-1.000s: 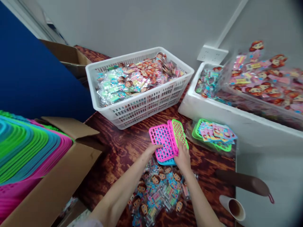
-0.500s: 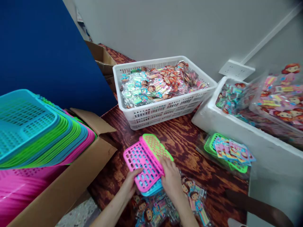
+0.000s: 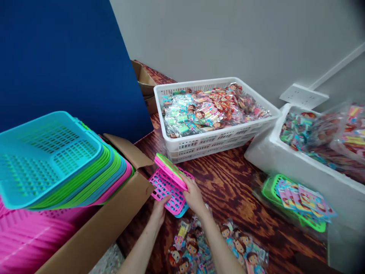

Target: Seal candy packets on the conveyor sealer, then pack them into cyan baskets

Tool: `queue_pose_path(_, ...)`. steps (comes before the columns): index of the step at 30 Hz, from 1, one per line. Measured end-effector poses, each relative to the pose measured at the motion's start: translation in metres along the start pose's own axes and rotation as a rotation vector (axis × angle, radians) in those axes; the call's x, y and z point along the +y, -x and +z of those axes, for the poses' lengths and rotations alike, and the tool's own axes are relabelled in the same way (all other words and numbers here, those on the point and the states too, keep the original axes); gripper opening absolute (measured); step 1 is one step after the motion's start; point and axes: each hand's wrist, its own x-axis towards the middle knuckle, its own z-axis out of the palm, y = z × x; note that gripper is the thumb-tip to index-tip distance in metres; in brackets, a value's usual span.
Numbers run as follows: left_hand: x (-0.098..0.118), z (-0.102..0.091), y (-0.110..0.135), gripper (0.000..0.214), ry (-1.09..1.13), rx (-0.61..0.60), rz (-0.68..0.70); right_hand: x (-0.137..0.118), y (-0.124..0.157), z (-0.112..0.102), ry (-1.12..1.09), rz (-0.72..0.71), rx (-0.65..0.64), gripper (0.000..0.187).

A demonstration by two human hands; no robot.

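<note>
At 7 o'clock of the white basket point(image 3: 216, 140), your right hand point(image 3: 194, 196) pinches the tilted pink-and-green trays point(image 3: 170, 171) by one edge while your left hand point(image 3: 158, 211) grasps the flat pink tray point(image 3: 167, 188), so that thin grip may let them slip.

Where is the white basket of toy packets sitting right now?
In the head view the white basket sits at the table's back, right of centre, between the blue panel and the white foam box.

Packing workshop, white crate point(image 3: 216, 140) of bagged toys, carton point(image 3: 94, 228) (stacked trays)
</note>
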Motion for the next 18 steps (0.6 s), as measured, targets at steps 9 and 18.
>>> queue_pose_path(9, -0.008, 0.03, 0.014, 0.037, -0.275, 0.193, 0.215, -0.006, -0.016, 0.019, -0.098, 0.081, 0.167, 0.066)
queue_pose_path(18, 0.027, 0.018, -0.022, 0.034, -0.414, 0.247, 0.322, -0.014, -0.027, 0.036, -0.11, 0.004, 0.152, 0.053)
